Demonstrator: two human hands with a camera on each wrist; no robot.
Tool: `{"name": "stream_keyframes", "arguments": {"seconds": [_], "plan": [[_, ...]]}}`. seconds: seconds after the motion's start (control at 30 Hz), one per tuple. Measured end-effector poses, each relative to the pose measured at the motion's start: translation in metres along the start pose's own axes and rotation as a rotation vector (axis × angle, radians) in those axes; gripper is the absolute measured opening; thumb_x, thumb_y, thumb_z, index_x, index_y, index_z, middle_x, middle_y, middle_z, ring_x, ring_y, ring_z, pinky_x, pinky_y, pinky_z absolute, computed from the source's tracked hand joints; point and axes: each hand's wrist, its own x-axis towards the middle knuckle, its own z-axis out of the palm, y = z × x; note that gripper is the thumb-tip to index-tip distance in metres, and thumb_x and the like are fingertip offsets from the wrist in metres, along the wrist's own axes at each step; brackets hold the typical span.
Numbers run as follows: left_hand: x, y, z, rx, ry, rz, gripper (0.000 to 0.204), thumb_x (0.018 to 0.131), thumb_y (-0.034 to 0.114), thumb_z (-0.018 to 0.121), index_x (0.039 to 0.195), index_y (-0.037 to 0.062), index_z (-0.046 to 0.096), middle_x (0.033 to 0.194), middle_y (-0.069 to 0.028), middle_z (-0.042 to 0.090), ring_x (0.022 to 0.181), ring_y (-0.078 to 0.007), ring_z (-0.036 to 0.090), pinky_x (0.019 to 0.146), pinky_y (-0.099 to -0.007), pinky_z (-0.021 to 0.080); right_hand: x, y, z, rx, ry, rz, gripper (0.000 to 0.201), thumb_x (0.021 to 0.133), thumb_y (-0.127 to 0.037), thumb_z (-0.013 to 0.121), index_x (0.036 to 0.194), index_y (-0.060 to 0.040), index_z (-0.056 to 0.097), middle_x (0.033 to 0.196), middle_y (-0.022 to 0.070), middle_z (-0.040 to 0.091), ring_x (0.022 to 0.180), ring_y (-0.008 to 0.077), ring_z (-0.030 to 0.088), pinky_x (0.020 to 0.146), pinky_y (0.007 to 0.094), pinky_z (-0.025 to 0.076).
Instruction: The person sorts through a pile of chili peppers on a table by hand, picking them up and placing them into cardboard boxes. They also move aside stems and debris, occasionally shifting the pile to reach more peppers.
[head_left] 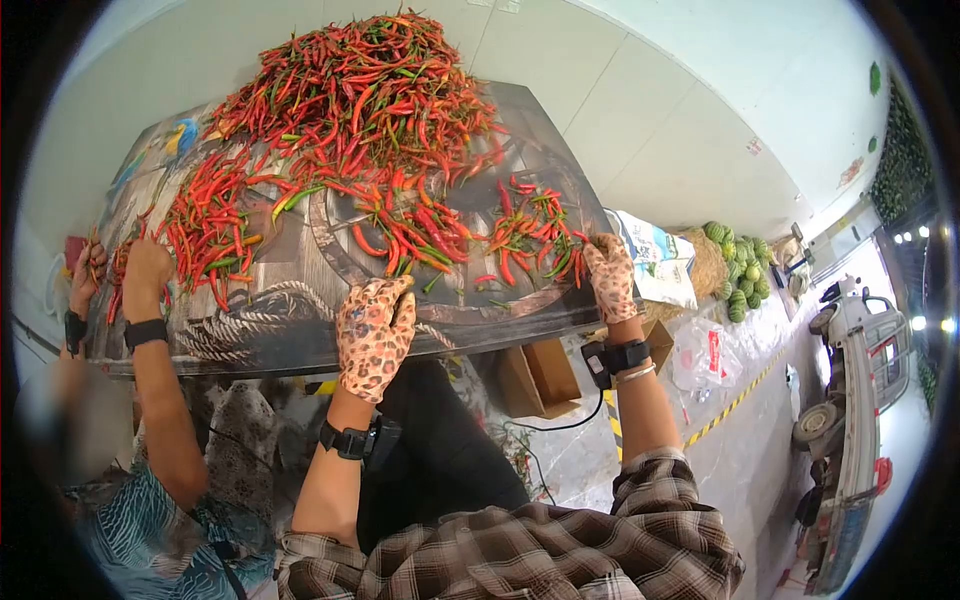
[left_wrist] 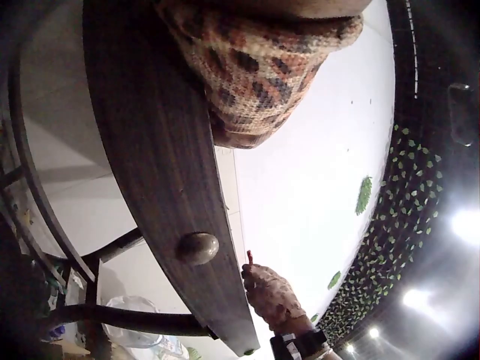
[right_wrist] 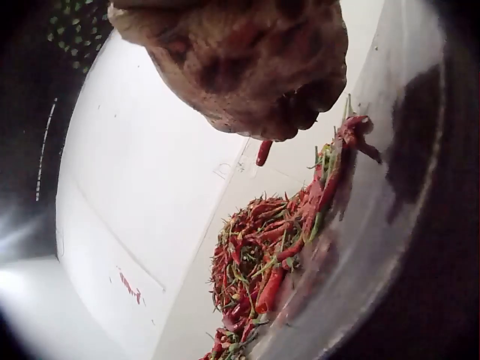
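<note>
My left hand (head_left: 375, 335), in a leopard-print glove, is over the table's near edge with bent fingers beside a small pile of red chili peppers (head_left: 420, 232). In the left wrist view its glove (left_wrist: 259, 82) hides the fingertips, so I cannot tell whether it holds anything. Farther right, my gloved right hand (head_left: 610, 278) is at the right end of the table, its fingers curled round a red chili pepper (right_wrist: 264, 153) whose end pokes out below them. Loose chili peppers (head_left: 530, 225) lie just left of that hand.
A tall heap of chili peppers (head_left: 360, 100) covers the table's far side. At left, another person's hands (head_left: 148, 270) work beside more peppers (head_left: 210, 225). An open cardboard box (head_left: 540, 378) stands below the table edge. Watermelons (head_left: 740, 265) and a white sack (head_left: 652, 258) are at right.
</note>
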Motion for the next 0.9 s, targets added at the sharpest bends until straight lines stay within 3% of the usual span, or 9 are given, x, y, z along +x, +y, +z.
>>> {"name": "stream_keyframes", "arguments": {"seconds": [0.07, 0.2, 0.4, 0.53, 0.63, 0.9], "plan": [[0.0, 0.0, 0.001, -0.01, 0.019, 0.019, 0.023, 0.087, 0.015, 0.057, 0.107, 0.007, 0.066, 0.102, -0.0124, 0.065, 0.097, -0.0312, 0.058, 0.087, -0.0419, 0.044, -0.006, 0.012, 0.003, 0.065, 0.023, 0.146, 0.02, 0.088, -0.013, 0.059, 0.101, 0.0015, 0.062, 0.091, 0.013, 0.067, 0.082, 0.0214, 0.063, 0.074, 0.0313, 0.049], [0.0, 0.0, 0.001, -0.031, 0.035, 0.022, 0.023, 0.087, 0.015, 0.057, 0.106, 0.0065, 0.067, 0.1, -0.0127, 0.065, 0.096, -0.0314, 0.058, 0.086, -0.0417, 0.044, -0.011, -0.003, -0.002, 0.202, 0.011, 0.185, 0.018, 0.088, -0.012, 0.059, 0.099, 0.0023, 0.062, 0.088, 0.0079, 0.066, 0.08, 0.0135, 0.059, 0.072, 0.0275, 0.048], [-0.001, -0.001, 0.005, -0.014, 0.048, 0.033, 0.023, 0.087, 0.015, 0.057, 0.105, 0.0061, 0.067, 0.1, -0.0129, 0.065, 0.096, -0.0312, 0.058, 0.087, -0.0416, 0.044, -0.006, 0.004, -0.006, 0.226, -0.053, 0.226, 0.019, 0.088, -0.01, 0.059, 0.102, 0.0027, 0.061, 0.092, 0.0085, 0.066, 0.083, 0.0137, 0.059, 0.074, 0.0273, 0.048], [0.0, 0.005, -0.003, -0.005, 0.035, 0.011, 0.024, 0.087, 0.016, 0.057, 0.107, 0.0071, 0.066, 0.101, -0.0128, 0.064, 0.097, -0.0318, 0.057, 0.088, -0.0423, 0.043, -0.008, 0.008, 0.0, 0.205, -0.005, 0.074, 0.022, 0.089, -0.01, 0.057, 0.108, 0.0025, 0.061, 0.097, 0.0118, 0.066, 0.089, 0.018, 0.062, 0.079, 0.0294, 0.049], [0.0, 0.003, 0.0, -0.001, 0.037, 0.03, 0.024, 0.087, 0.017, 0.057, 0.108, 0.0077, 0.066, 0.101, -0.0125, 0.064, 0.098, -0.0319, 0.057, 0.089, -0.0423, 0.043, -0.008, 0.012, 0.001, 0.137, -0.004, 0.033, 0.022, 0.09, -0.01, 0.057, 0.107, 0.0021, 0.061, 0.096, 0.0102, 0.066, 0.087, 0.0167, 0.061, 0.077, 0.0285, 0.049], [-0.001, 0.001, 0.001, 0.024, 0.046, 0.054, 0.023, 0.086, 0.016, 0.059, 0.106, 0.0073, 0.066, 0.101, -0.0124, 0.065, 0.096, -0.032, 0.058, 0.088, -0.0414, 0.044, -0.009, 0.017, 0.004, 0.279, 0.011, 0.089, 0.02, 0.089, -0.008, 0.056, 0.106, 0.0016, 0.061, 0.093, 0.0082, 0.066, 0.084, 0.0142, 0.06, 0.077, 0.0269, 0.049]]}}
